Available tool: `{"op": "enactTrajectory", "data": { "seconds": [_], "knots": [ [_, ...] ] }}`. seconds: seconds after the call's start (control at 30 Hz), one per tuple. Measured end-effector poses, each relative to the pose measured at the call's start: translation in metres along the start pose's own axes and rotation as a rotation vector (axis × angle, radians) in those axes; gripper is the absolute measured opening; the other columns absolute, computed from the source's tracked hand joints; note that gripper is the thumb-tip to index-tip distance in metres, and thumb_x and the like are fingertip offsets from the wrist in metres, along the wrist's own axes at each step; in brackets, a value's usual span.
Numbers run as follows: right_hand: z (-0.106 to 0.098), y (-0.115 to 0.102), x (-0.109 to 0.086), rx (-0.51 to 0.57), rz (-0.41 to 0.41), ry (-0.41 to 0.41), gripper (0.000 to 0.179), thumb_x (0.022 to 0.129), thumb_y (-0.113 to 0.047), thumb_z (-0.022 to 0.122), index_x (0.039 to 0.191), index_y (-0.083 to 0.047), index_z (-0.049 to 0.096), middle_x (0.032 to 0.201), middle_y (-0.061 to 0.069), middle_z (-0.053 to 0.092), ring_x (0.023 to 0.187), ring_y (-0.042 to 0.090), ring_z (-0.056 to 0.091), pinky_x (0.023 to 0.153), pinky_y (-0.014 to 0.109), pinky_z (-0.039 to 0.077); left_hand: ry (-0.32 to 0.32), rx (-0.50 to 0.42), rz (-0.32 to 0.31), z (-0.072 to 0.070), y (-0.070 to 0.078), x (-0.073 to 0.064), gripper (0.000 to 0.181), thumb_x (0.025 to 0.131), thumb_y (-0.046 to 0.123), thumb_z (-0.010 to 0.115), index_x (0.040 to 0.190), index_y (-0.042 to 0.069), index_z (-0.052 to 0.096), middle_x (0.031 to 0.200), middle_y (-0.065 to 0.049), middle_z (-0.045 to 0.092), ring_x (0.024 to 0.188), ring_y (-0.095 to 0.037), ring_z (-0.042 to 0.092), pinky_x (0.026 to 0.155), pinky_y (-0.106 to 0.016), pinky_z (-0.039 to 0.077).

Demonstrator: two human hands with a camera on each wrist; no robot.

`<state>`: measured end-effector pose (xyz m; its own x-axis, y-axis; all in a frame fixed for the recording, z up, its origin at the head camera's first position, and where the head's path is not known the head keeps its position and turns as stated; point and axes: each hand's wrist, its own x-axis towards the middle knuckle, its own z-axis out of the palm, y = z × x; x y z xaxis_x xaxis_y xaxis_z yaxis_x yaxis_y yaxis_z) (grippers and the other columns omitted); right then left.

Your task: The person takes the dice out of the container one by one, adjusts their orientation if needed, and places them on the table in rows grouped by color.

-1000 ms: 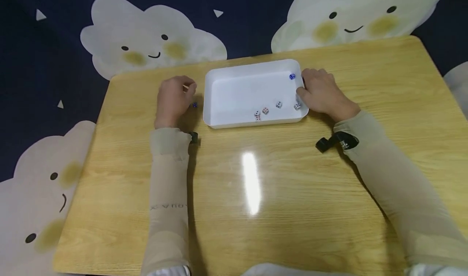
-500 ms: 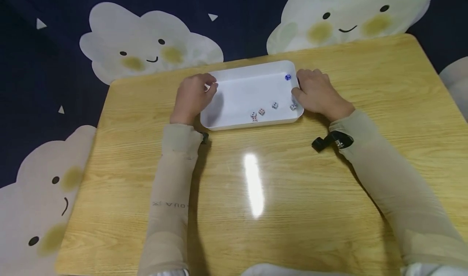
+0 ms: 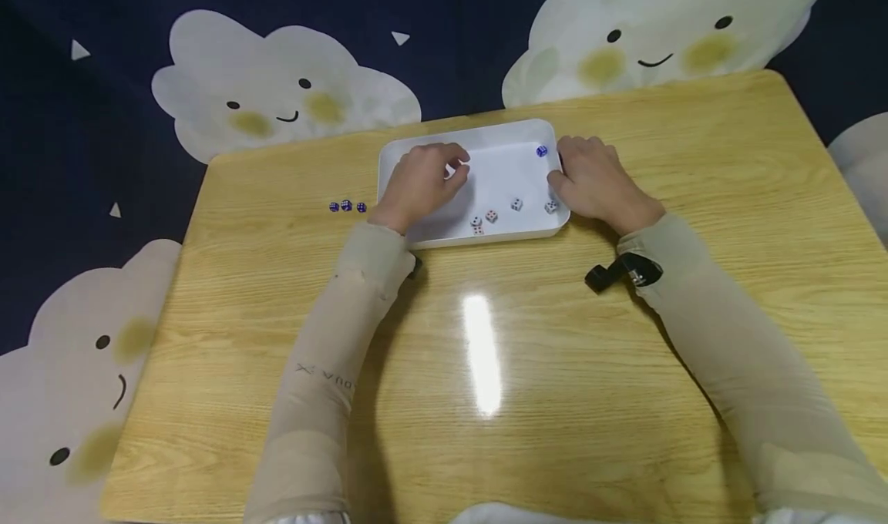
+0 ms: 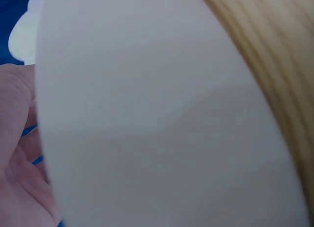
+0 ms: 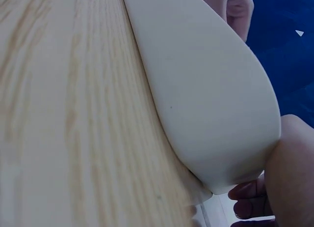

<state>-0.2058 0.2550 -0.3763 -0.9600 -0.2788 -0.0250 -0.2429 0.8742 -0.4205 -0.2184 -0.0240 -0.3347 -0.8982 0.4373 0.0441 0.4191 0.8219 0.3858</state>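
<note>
A shallow white tray (image 3: 430, 241) lies near the table's back edge. Inside it, several white dice (image 3: 516, 204) sit along the near side, and one blue die (image 3: 542, 151) is in the far right corner. My left hand (image 3: 425, 181) hovers over the tray's left half, thumb and forefinger bent with a gap between them and nothing seen there. In the left wrist view, the tray wall partly covers that hand (image 4: 19, 153). My right hand (image 3: 597, 179) grips the tray's right rim; the right wrist view has its thumb (image 5: 297, 163) against the end wall.
Three dark blue dice (image 3: 347, 206) stand in a row on the wooden table (image 3: 555, 401), left of the tray. Behind the table hangs a dark blue cloth with cloud prints (image 3: 298, 85). A black wrist camera (image 3: 600, 277) juts from my right sleeve.
My left hand has travelled right, from beside the blue dice on the table to above the tray, uncovering the row of three. The right hand keeps its grip on the rim.
</note>
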Motion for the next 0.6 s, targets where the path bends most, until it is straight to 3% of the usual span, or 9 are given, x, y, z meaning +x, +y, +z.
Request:
{"op": "enactTrajectory", "data": {
  "seconds": [0.23, 0.6],
  "knots": [
    [0.001, -0.003, 0.000, 0.018, 0.018, -0.005, 0.035, 0.100, -0.026, 0.041, 0.113, 0.004, 0.054, 0.104, 0.023, 0.056, 0.097, 0.040, 0.047, 0.085, 0.053, 0.038, -0.051, 0.060, 0.025, 0.001, 0.016, 0.013, 0.029, 0.104, 0.024, 0.056, 0.126, 0.015, 0.072, 0.117, -0.003, 0.077, 0.100, -0.021, 0.071, 0.089, -0.040, 0.057],
    [0.004, -0.003, 0.000, 0.019, 0.018, 0.001, 0.035, 0.100, -0.027, 0.041, 0.113, 0.003, 0.053, 0.105, 0.022, 0.057, 0.098, 0.041, 0.048, 0.088, 0.054, 0.039, -0.100, 0.113, 0.016, -0.001, 0.026, 0.035, 0.034, 0.105, 0.027, 0.054, 0.135, 0.016, 0.066, 0.120, -0.003, 0.077, 0.103, -0.020, 0.070, 0.090, -0.038, 0.056]
  ]
}}
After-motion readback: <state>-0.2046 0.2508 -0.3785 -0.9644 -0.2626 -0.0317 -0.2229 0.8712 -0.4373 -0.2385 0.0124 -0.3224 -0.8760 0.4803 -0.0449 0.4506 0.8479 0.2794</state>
